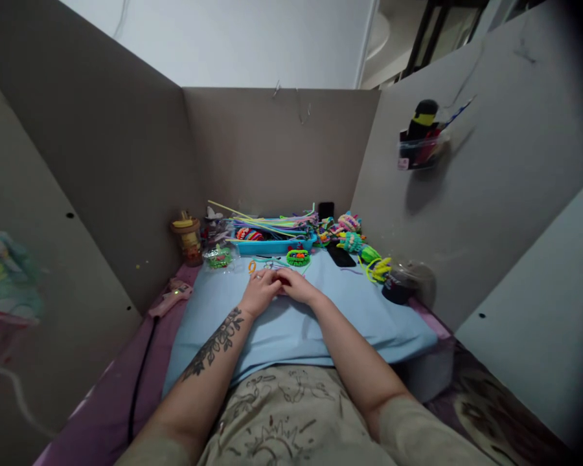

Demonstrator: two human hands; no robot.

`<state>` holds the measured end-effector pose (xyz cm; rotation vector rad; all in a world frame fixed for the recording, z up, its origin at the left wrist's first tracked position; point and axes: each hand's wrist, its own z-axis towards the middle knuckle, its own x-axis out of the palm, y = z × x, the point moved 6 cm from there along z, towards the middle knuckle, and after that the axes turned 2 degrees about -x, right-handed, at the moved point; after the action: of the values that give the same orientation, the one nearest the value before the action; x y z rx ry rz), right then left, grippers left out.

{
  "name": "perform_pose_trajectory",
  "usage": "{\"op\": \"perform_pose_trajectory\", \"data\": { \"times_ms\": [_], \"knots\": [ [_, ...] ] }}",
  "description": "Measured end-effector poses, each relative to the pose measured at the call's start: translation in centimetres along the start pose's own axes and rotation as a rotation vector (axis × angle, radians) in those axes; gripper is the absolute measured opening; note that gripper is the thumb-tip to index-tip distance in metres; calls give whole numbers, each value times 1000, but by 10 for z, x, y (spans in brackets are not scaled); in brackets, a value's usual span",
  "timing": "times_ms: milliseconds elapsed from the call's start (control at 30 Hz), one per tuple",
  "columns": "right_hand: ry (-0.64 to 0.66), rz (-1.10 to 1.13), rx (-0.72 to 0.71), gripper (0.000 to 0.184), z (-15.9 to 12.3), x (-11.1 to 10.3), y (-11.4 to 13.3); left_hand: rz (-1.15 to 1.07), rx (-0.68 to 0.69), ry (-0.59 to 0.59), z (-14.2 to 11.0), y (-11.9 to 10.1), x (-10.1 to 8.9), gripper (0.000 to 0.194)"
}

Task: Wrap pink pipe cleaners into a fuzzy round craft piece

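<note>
Over the blue cloth (369,323), my left hand (262,289) and my right hand (298,285) meet at the fingertips, fingers curled in. Between them shows a small reddish thing (282,281), mostly covered by the fingers, so its kind is not clear. Just beyond the hands sits a green fuzzy piece with orange and red on it (298,257). An orange loop (252,266) lies past my left hand, near thin coloured strands.
At the back stands a blue tray (272,246) heaped with pipe cleaners. A brown cup (189,241) and a pink glue gun (173,296) are on the left. To the right lie a black phone (341,255), fuzzy coloured pieces (352,241) and a dark tub (398,287). Panels surround three sides.
</note>
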<state>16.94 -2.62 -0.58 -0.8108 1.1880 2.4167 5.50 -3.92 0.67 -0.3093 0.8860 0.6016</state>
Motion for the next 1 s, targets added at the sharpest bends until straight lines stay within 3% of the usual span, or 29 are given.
{"op": "perform_pose_trajectory", "data": {
  "times_ms": [200,400,567,800,1000],
  "knots": [
    [-28,382,194,17,1,7,-9,-20,0,12,1,0,1,12],
    [55,581,289,24,2,18,-18,-72,31,68,1,-6,5,8],
    [77,553,290,24,1,15,-19,-108,39,106,2,-9,6,7],
    [-185,401,275,29,3,7,-23,-148,-52,123,2,6,12,10],
    [-256,253,259,23,0,-7,-25,-220,-118,128,0,14,17,11]
  ]
}}
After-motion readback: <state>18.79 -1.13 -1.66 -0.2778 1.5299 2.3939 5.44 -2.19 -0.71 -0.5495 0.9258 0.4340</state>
